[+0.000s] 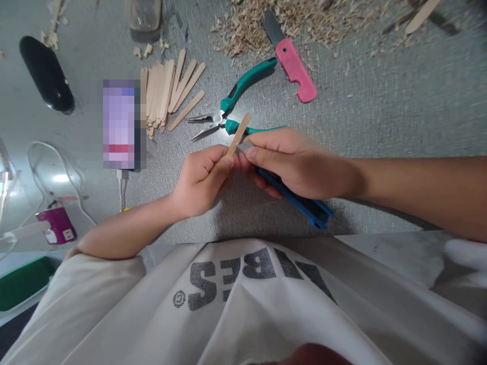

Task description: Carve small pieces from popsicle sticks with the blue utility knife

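Observation:
My left hand (207,177) pinches the lower part of a flat wooden popsicle stick (242,126), which points up and to the right. My right hand (292,159) is closed round a utility knife with a blue handle (300,200). The grey blade tip (245,146) meets the stick's edge close to my left thumb. Just beyond my hands lie pliers with green handles (249,81), their jaws spread; my right hand covers part of the lower handle. A pink folding knife (294,66) rests further back, its blade out.
A pile of popsicle sticks (160,94) lies beside a phone (119,124) on a cable. Wood shavings (304,25) cover the back of the table. A black case (46,73), a clear container (145,14) and a purple charger (57,223) are at the left.

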`<state>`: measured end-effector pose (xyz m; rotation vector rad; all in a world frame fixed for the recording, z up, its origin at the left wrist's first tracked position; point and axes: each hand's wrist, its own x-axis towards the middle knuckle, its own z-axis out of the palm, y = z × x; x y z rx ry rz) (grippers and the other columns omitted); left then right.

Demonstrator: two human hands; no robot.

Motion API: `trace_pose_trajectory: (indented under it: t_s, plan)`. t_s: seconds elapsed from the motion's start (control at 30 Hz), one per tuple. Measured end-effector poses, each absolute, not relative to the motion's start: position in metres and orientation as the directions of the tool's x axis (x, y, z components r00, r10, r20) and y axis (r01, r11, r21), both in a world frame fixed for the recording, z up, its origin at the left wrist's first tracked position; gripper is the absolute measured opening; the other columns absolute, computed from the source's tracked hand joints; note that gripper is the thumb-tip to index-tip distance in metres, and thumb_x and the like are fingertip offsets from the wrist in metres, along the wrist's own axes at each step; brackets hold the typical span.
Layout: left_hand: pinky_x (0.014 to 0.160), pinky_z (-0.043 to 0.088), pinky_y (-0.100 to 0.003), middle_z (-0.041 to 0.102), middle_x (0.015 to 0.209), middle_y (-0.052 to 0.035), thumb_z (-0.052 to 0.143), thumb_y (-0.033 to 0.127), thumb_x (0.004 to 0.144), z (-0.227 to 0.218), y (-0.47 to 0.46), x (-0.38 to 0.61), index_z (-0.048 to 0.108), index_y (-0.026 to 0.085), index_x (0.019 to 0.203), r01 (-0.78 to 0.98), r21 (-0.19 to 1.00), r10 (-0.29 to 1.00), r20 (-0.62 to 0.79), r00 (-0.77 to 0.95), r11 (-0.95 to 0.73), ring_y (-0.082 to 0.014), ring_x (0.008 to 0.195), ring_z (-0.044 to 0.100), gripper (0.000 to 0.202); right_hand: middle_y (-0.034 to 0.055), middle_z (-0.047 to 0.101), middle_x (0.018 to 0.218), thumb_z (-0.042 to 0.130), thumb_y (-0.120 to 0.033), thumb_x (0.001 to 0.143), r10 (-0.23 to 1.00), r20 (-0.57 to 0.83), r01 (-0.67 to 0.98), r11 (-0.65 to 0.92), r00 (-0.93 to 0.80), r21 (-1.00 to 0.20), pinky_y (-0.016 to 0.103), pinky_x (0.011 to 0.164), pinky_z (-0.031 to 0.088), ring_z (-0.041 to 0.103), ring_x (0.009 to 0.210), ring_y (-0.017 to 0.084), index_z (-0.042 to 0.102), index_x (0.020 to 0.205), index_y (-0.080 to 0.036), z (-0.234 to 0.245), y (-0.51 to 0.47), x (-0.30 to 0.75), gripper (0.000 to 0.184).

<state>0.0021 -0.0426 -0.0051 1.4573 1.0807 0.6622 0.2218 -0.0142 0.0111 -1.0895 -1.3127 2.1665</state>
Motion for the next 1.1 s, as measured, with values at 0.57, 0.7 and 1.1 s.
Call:
trace_pose_trajectory:
  t_s: [0.57, 0.7, 1.1]
  plan:
    - [0.059, 0.042, -0.025, 0.068, 0.070, 0.0011, 0.051, 0.032, 0.118, -0.002, -0.046, 0.007, 0.066, 0.018, 0.090, 0.455, 0.859, 0.894, 0.009, 0.447, -0.236, -0.0098, 0.060, 0.059, 0.034, -0.0034, 0.055, 0.052, 0.056, -0.021, 0.117, 0.662, -0.481, 0.268, -0.403, -0.574, -0.875, 0.025, 0.039, 0.036, 0.051, 0.041, 0.008, 0.050, 0.069, -0.023, 0.012, -0.016, 0.221, 0.049]
    - [0.056, 0.037, -0.025, 0.065, 0.069, 0.0016, 0.050, 0.028, 0.116, -0.001, -0.046, 0.007, 0.061, 0.019, 0.088, 0.500, 0.813, 0.880, 0.031, 0.473, -0.297, -0.0096, 0.058, 0.054, 0.031, -0.0024, 0.055, 0.049, 0.057, -0.018, 0.117, 0.638, -0.529, 0.299, -0.440, -0.560, -0.847, 0.025, 0.037, 0.035, 0.051, 0.037, 0.008, 0.050, 0.066, -0.022, 0.014, -0.015, 0.220, 0.052]
    - [0.056, 0.040, -0.023, 0.063, 0.069, 0.0029, 0.050, 0.025, 0.115, -0.002, -0.043, 0.005, 0.060, 0.019, 0.087, 0.441, 0.832, 0.850, 0.068, 0.522, -0.337, -0.0089, 0.057, 0.052, 0.030, -0.0045, 0.056, 0.049, 0.048, -0.001, 0.113, 0.611, -0.552, 0.271, -0.494, -0.567, -0.826, 0.020, 0.038, 0.036, 0.050, 0.035, 0.006, 0.053, 0.065, -0.020, 0.021, -0.011, 0.219, 0.051]
